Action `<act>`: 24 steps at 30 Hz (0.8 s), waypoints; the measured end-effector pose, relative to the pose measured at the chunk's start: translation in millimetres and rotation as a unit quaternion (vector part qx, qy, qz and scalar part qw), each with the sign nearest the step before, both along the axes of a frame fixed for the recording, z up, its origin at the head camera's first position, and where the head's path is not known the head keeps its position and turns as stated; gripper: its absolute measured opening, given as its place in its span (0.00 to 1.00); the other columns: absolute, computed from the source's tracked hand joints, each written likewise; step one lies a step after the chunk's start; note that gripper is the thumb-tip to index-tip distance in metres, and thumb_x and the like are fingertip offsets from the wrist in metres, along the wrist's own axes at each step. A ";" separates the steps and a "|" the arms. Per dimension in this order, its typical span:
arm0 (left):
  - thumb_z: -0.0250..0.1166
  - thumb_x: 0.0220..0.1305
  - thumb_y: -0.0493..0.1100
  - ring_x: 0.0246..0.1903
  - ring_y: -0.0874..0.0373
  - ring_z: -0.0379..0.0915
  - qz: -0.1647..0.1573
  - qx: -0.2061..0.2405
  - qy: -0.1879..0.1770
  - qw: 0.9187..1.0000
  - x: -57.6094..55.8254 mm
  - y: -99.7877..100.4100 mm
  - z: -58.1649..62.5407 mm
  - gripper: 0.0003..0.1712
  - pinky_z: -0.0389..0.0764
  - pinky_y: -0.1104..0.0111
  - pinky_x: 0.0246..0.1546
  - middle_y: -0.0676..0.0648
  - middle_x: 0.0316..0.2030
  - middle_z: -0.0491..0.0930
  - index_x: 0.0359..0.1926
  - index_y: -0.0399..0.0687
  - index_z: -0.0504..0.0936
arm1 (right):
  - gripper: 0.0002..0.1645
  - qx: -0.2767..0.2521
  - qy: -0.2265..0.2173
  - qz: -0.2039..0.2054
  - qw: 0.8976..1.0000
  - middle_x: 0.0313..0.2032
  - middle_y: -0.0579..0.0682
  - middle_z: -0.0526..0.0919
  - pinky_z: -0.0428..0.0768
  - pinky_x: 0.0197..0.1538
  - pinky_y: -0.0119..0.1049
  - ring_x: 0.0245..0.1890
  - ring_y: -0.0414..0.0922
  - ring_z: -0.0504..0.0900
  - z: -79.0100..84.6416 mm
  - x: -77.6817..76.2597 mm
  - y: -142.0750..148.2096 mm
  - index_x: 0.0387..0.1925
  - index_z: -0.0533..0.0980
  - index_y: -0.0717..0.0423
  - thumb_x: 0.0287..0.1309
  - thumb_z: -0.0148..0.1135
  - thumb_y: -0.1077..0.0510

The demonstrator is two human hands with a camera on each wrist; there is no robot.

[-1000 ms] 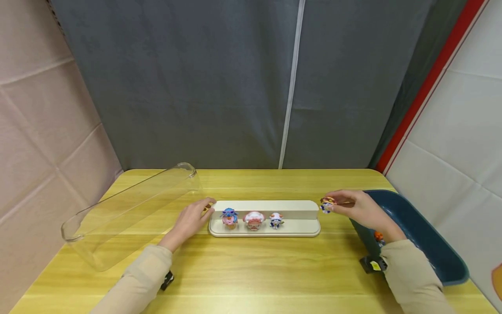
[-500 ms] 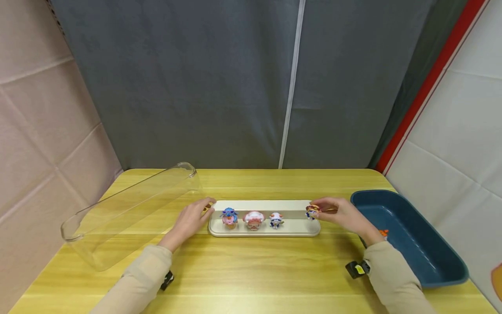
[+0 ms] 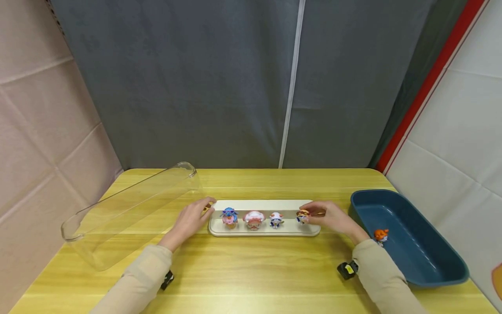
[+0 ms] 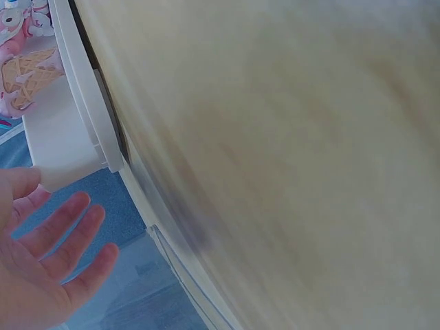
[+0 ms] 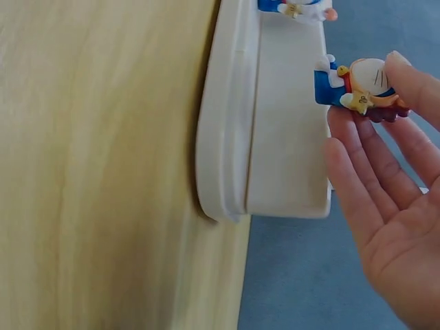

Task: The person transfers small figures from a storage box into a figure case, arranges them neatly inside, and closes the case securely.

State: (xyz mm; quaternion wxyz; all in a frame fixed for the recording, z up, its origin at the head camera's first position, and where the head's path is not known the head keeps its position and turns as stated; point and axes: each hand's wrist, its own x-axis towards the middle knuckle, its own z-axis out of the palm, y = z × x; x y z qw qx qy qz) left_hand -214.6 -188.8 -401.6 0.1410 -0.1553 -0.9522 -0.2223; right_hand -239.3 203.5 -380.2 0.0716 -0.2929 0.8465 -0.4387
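A small toy figurine (image 5: 361, 89) with a blue body, white face and brown-and-orange top is pinched between thumb and fingertips of my right hand (image 3: 328, 216). It is over the right part of a white display base (image 3: 266, 233) with a raised step along the back. Three other figurines stand on the base in a row: a blue-and-pink ice cream figurine (image 3: 229, 219) at left, a pink figurine with a white top (image 3: 254, 220) in the middle, and a white-and-blue figurine (image 3: 276, 220). My left hand (image 3: 192, 218) rests its fingertips against the base's left end, fingers loosely spread.
A clear plastic cover (image 3: 129, 218) lies slantwise on the wooden table (image 3: 251, 270) at left. To the right is a deep blue bin (image 3: 415, 244), an orange-topped figurine (image 3: 381, 236) inside it. A grey curtain (image 3: 196, 87) stands behind the table.
My right hand has carried its figurine leftward from beside the bin to over the right part of the display base. My left hand has stayed at the base's left end.
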 end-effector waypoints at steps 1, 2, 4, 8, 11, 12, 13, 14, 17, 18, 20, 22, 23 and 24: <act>0.59 0.59 0.40 0.34 0.51 0.75 0.000 -0.001 0.001 1.000 0.0 -0.2 -0.1 0.13 0.74 0.56 0.32 0.44 0.36 0.79 0.46 0.44 0.75 | 0.19 0.001 0.000 0.006 1.000 0.40 0.52 0.78 0.75 0.41 0.35 0.40 0.46 0.76 -1.0 -0.3 -1.2 0.46 0.74 0.62 0.52 0.61 0.59; 0.59 0.59 0.40 0.34 0.51 0.75 -0.001 -0.001 0.002 1.000 -0.1 -0.3 -0.3 0.13 0.74 0.56 0.32 0.44 0.36 0.79 0.46 0.43 0.75 | 0.19 -0.001 -0.002 0.009 1.000 0.41 0.52 0.78 0.74 0.41 0.35 0.40 0.46 0.76 -2.0 -0.5 -2.3 0.46 0.74 0.61 0.52 0.61 0.59; 0.59 0.59 0.40 0.34 0.51 0.75 -0.001 -0.002 0.003 1.000 -0.2 -0.5 -0.6 0.13 0.74 0.56 0.32 0.44 0.36 0.79 0.45 0.44 0.76 | 0.18 -0.003 -0.008 0.017 1.000 0.41 0.52 0.78 0.74 0.42 0.34 0.40 0.46 0.76 -4.2 -1.1 -4.7 0.46 0.74 0.61 0.52 0.61 0.59; 0.59 0.59 0.40 0.34 0.51 0.75 -0.001 -0.005 0.005 1.000 -0.7 -0.9 -1.1 0.13 0.74 0.56 0.32 0.44 0.36 0.79 0.45 0.44 0.76 | 0.18 -0.012 -0.021 0.029 0.999 0.42 0.53 0.78 0.74 0.42 0.32 0.40 0.47 0.76 -9.0 -2.9 -8.8 0.46 0.74 0.62 0.53 0.60 0.60; 0.58 0.60 0.41 0.34 0.51 0.75 -0.001 -0.007 0.006 1.000 -0.4 -0.7 -0.6 0.12 0.74 0.56 0.33 0.44 0.36 0.79 0.45 0.45 0.75 | 0.18 -0.016 -0.014 0.037 0.999 0.42 0.54 0.78 0.75 0.41 0.33 0.40 0.47 0.77 -12.4 -4.3 -11.0 0.46 0.74 0.64 0.53 0.60 0.61; 0.58 0.60 0.41 0.34 0.51 0.75 -0.001 -0.007 0.005 1.000 -0.1 -0.5 -0.4 0.12 0.74 0.56 0.33 0.44 0.36 0.79 0.45 0.46 0.75 | 0.18 -0.015 -0.010 0.038 0.999 0.42 0.55 0.78 0.75 0.41 0.33 0.40 0.47 0.77 -13.3 -4.6 -11.6 0.46 0.74 0.65 0.53 0.60 0.61; 0.58 0.60 0.41 0.34 0.51 0.75 0.000 -0.007 0.005 1.000 0.2 -0.4 -0.1 0.12 0.74 0.56 0.33 0.44 0.36 0.79 0.45 0.46 0.75 | 0.18 -0.014 -0.006 0.039 0.999 0.41 0.55 0.78 0.75 0.41 0.33 0.39 0.47 0.77 -14.3 -4.9 -12.2 0.45 0.74 0.65 0.53 0.60 0.61; 0.58 0.60 0.42 0.34 0.51 0.75 0.000 -0.007 0.003 1.000 0.1 -0.4 -0.1 0.12 0.74 0.56 0.33 0.44 0.36 0.79 0.45 0.46 0.75 | 0.18 -0.012 -0.003 0.040 0.999 0.41 0.55 0.78 0.75 0.41 0.33 0.39 0.47 0.77 -15.0 -5.1 -12.8 0.45 0.74 0.65 0.52 0.60 0.62; 0.58 0.60 0.42 0.35 0.51 0.75 0.001 -0.007 0.000 1.000 0.2 -0.3 0.0 0.12 0.74 0.57 0.33 0.44 0.37 0.79 0.45 0.46 0.75 | 0.17 -0.003 0.003 0.035 0.999 0.40 0.54 0.78 0.75 0.42 0.34 0.39 0.47 0.77 -16.7 -5.0 -14.5 0.45 0.75 0.64 0.51 0.61 0.62; 0.58 0.60 0.42 0.35 0.51 0.75 0.001 -0.007 -0.001 1.000 0.2 -0.3 0.0 0.12 0.74 0.57 0.34 0.44 0.37 0.79 0.45 0.46 0.75 | 0.17 0.000 0.003 0.034 0.999 0.40 0.54 0.78 0.75 0.42 0.34 0.39 0.47 0.77 -17.4 -5.0 -14.9 0.45 0.75 0.64 0.51 0.61 0.62; 0.58 0.60 0.42 0.35 0.51 0.75 0.001 -0.006 -0.001 1.000 0.2 -0.5 -0.1 0.12 0.74 0.57 0.33 0.44 0.37 0.79 0.46 0.46 0.75 | 0.18 0.004 0.003 0.032 0.999 0.40 0.54 0.78 0.75 0.42 0.34 0.40 0.48 0.76 -18.4 -4.9 -15.3 0.45 0.75 0.64 0.51 0.62 0.63; 0.58 0.60 0.42 0.35 0.52 0.75 0.000 -0.007 0.001 1.000 0.2 -0.5 -0.2 0.12 0.74 0.57 0.33 0.44 0.37 0.79 0.45 0.46 0.75 | 0.18 0.010 0.006 0.029 1.000 0.40 0.55 0.78 0.75 0.41 0.34 0.40 0.48 0.77 -19.3 -4.9 -15.4 0.45 0.75 0.65 0.51 0.61 0.64; 0.58 0.60 0.42 0.35 0.52 0.75 0.000 -0.007 0.002 1.000 0.2 -0.5 -0.3 0.12 0.74 0.57 0.33 0.44 0.37 0.79 0.45 0.46 0.75 | 0.18 0.013 0.006 0.027 1.000 0.41 0.55 0.78 0.75 0.41 0.34 0.40 0.48 0.77 -20.1 -5.1 -15.7 0.45 0.74 0.65 0.51 0.61 0.65; 0.58 0.60 0.42 0.34 0.52 0.75 0.000 -0.007 0.003 1.000 0.2 -0.5 -0.4 0.12 0.74 0.57 0.33 0.44 0.37 0.79 0.45 0.46 0.75 | 0.18 0.013 0.005 0.026 1.000 0.41 0.56 0.78 0.75 0.41 0.35 0.40 0.48 0.77 -21.0 -5.5 -15.9 0.46 0.74 0.66 0.51 0.61 0.65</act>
